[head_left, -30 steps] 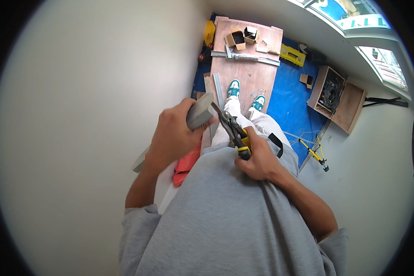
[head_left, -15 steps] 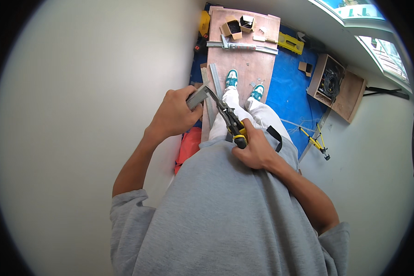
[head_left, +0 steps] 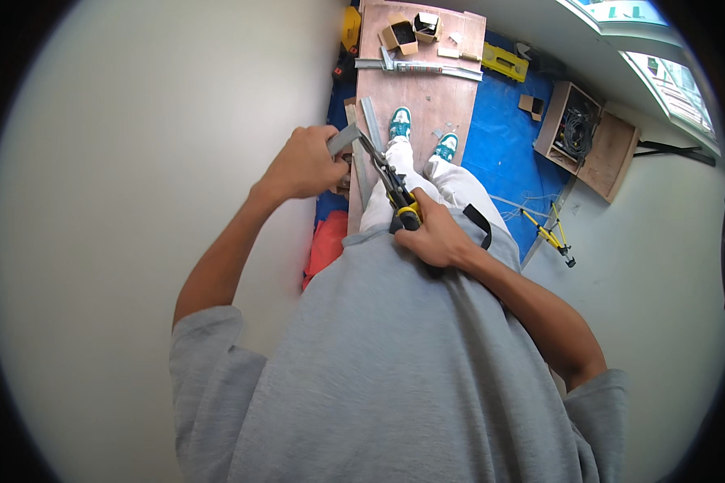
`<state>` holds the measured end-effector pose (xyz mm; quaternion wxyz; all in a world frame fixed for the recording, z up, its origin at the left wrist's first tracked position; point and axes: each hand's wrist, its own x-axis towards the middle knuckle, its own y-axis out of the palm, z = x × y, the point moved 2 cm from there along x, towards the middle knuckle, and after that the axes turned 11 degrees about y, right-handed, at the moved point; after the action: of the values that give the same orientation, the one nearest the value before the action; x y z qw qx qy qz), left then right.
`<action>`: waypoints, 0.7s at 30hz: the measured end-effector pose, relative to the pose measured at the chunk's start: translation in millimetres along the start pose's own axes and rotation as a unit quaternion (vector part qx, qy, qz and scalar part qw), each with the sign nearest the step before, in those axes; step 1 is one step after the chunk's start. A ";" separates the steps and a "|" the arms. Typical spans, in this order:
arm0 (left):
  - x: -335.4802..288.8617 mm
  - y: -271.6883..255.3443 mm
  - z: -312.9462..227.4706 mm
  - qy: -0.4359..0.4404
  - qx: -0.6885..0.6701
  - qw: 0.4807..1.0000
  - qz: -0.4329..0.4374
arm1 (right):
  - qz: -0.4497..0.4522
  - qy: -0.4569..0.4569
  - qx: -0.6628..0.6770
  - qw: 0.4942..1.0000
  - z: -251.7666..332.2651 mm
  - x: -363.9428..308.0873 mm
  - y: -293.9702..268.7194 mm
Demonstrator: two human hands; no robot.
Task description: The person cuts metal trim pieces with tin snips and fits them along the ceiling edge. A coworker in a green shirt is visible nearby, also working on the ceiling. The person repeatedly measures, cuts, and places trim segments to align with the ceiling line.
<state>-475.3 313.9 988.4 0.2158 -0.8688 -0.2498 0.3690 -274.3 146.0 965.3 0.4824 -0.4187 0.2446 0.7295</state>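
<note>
Left hand point(head_left: 302, 163) grips a grey metal piece point(head_left: 343, 140), while right hand point(head_left: 435, 235) clasps yellow-handled snips point(head_left: 394, 185) at that piece's end.

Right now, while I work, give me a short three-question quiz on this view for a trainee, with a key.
1. The left hand holds: A, a hammer; B, a grey profile; C, a drill?
2. True or false: the wooden box stands open, with coiled cable inside.
3. Which hand grips the snips?

Key: 1, B; 2, true; 3, the right hand.
</note>
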 end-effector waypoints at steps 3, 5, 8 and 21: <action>5.5 0.0 9.0 -0.017 0.011 0.999 0.048 | 0.007 0.007 0.000 1.000 -1.3 6.6 3.7; 10.3 0.3 13.8 -0.005 0.031 0.999 0.032 | -0.002 0.001 0.001 1.000 -1.9 16.4 3.3; 16.0 8.8 25.9 0.004 0.017 0.999 0.031 | 0.002 0.016 -0.019 1.000 -9.8 32.2 6.0; 51.0 63.9 81.3 -0.028 0.018 0.996 0.088 | 0.008 0.010 0.025 1.000 -71.5 81.2 39.3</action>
<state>-487.9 309.6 873.8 0.1909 -0.8727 -0.1718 0.4152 -298.1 115.8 856.8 0.4842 -0.4121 0.2709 0.7227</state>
